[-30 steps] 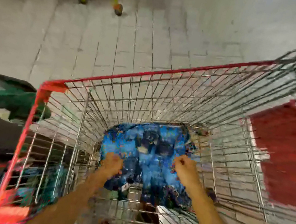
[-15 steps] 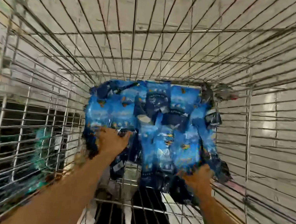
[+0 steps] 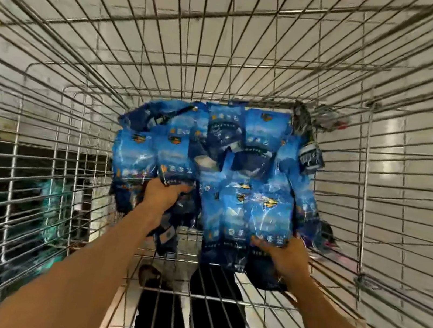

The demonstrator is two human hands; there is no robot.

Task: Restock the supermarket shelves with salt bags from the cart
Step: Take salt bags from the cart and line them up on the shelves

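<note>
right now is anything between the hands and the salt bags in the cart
Nothing visible is. The left hand already grips the near edge of one blue salt bag, and the right hand grips another bag in the pile. The wire cart walls enclose the pile at the sides; the shelves are out of view.
</note>
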